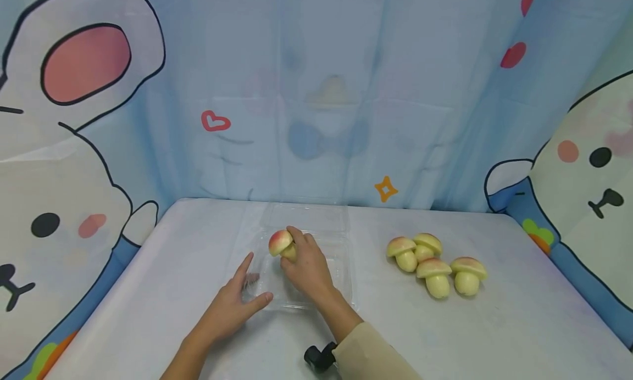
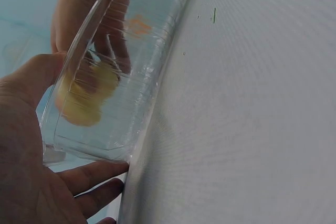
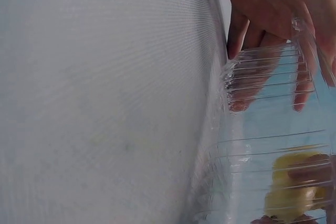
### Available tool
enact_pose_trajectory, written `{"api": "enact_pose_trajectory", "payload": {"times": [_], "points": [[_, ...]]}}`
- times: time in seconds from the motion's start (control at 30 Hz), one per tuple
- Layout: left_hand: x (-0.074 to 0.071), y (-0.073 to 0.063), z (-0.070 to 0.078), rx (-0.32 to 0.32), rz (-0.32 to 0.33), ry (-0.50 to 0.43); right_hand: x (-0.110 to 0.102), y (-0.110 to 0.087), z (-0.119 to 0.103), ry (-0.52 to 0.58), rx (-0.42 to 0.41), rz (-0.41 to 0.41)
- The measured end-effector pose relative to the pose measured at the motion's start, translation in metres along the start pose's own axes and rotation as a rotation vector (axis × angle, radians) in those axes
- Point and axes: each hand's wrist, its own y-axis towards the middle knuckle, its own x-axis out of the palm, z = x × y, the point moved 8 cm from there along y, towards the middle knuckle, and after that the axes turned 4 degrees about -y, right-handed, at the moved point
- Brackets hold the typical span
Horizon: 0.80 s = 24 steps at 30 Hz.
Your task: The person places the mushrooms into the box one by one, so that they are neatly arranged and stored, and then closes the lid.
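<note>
Pinching a toy mushroom [image 1: 281, 242] at the clear container's [image 1: 342, 267] far left, the right hand [image 1: 309, 266] shows in the head view. Left wrist view: spread left hand [image 2: 23, 148] at the container; light bracing should help. Right wrist view: mushroom visible through the container.

Head view | mushroom [image 1: 281, 243]: stem partly behind right fingers [image 1: 299, 240] | beige sleeve [image 1: 373, 355], left forearm [image 1: 190, 352]: cut by bottom edge

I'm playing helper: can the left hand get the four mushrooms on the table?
Probably not easily: the right hand and clear box lie between the left hand and those mushrooms.
</note>
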Motion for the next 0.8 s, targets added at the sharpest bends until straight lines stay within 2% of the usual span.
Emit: {"api": "enact_pose_trajectory", "payload": {"times": [0.33,0.8], "points": [[0.000,0.000,-0.001,0.014,0.001,-0.007,0.004,0.005,-0.001,-0.012,-0.013,0.011],[0.000,0.001,-0.001,0.018,0.005,-0.004,0.014,0.006,-0.006,-0.022,0.004,-0.057]]}}
